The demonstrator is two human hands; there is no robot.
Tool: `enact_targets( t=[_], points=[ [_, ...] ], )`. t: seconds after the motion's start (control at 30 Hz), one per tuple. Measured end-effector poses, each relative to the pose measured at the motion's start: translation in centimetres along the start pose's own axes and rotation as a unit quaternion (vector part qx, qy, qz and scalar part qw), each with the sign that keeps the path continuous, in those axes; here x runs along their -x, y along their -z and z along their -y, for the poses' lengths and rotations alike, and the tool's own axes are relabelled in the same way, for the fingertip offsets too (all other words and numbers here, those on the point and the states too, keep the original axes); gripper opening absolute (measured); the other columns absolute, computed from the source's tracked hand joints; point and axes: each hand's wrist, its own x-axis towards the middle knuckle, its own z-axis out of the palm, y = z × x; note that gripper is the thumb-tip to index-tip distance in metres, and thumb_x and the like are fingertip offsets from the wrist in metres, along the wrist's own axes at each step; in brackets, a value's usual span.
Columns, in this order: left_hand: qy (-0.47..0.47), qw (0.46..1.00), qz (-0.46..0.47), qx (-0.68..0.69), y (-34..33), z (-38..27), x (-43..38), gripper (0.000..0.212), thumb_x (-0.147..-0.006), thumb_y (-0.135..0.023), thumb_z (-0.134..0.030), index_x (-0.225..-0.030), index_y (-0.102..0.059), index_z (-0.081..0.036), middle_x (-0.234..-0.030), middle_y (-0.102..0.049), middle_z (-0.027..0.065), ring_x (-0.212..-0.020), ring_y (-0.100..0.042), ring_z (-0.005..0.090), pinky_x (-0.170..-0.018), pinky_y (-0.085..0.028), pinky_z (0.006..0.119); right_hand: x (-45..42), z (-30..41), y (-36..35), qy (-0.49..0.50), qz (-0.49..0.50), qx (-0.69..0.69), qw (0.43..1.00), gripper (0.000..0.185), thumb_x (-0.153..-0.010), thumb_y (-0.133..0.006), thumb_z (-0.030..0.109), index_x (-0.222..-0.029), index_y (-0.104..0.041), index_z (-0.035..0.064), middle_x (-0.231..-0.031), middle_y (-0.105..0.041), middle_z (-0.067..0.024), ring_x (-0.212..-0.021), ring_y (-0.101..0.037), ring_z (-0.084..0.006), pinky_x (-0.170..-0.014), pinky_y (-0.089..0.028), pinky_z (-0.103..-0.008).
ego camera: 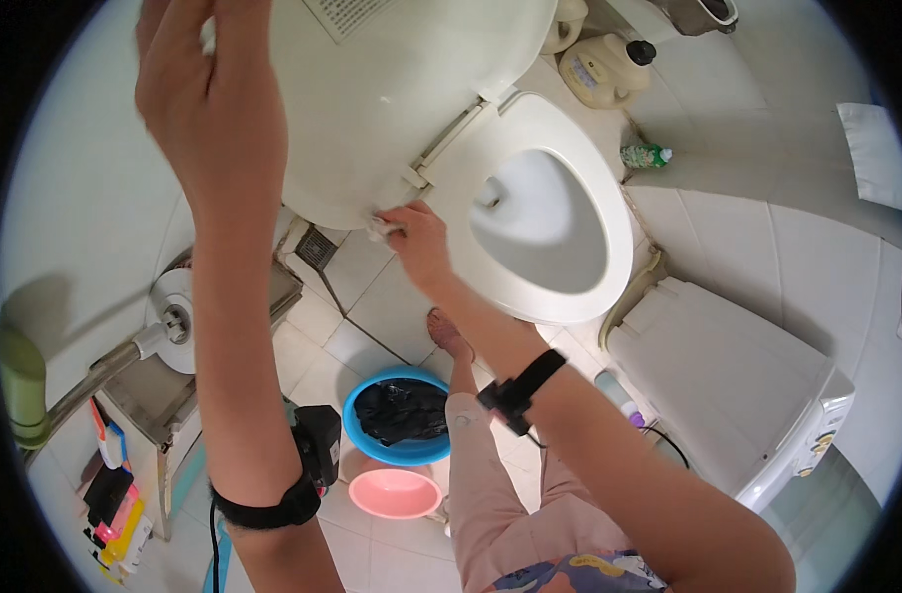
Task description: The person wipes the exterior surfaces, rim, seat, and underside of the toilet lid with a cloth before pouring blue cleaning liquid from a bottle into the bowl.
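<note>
My right hand (421, 237) pinches a crumpled white tissue or cloth (380, 228) against the lower edge of the raised toilet lid (392, 111), close to the hinge. The white toilet seat (614, 215) lies down on the bowl, to the right of that hand. At the upper left my left hand (212, 111) is lifted beside the lid. Its fingertips run out of the picture, and a small white patch shows between the fingers, so whether it grips anything cannot be told. Both forearms wear black straps with small devices.
A blue basin (355, 437) with black fabric or plastic and a pink basin (395, 495) stand by my legs. A white washing machine (725, 378) is at right. Beige jugs (595, 74) and a green bottle (644, 156) stand behind the toilet. A floor drain (316, 248) lies left.
</note>
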Motion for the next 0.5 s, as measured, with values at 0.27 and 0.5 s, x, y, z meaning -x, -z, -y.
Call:
enact_targets(
  t=[0.27,0.5],
  points=[
    [0.184,0.973,0.126,-0.059,4.3,-3.6,21.6,0.026,-0.089,-0.05,0.0,-0.114,-0.059,0.001,-0.119,-0.059,0.0131,-0.113,-0.05,0.0288,-0.093,-0.041,0.041,-2.5,-9.6,17.2,0.089,-0.048,0.118,0.988,0.034,-0.069,-0.058,-0.011,-0.094,-0.07,0.0088,-0.092,-0.062,-0.0085,-0.079,-0.063,-0.0203,-0.07,-0.052,-0.0304],
    [0.499,0.829,0.249,0.046,7.7,-12.6,37.6,0.028,-0.085,-0.051,0.006,-0.11,-0.06,-0.002,-0.118,-0.053,0.0136,-0.106,-0.054,0.0256,-0.085,-0.045,0.033,-12.0,-10.8,21.9,0.019,-0.316,0.224,0.922,0.024,-0.073,-0.069,0.002,-0.096,-0.071,0.0081,-0.095,-0.066,-0.0095,-0.082,-0.064,-0.0192,-0.076,-0.052,-0.0314]
  ],
)
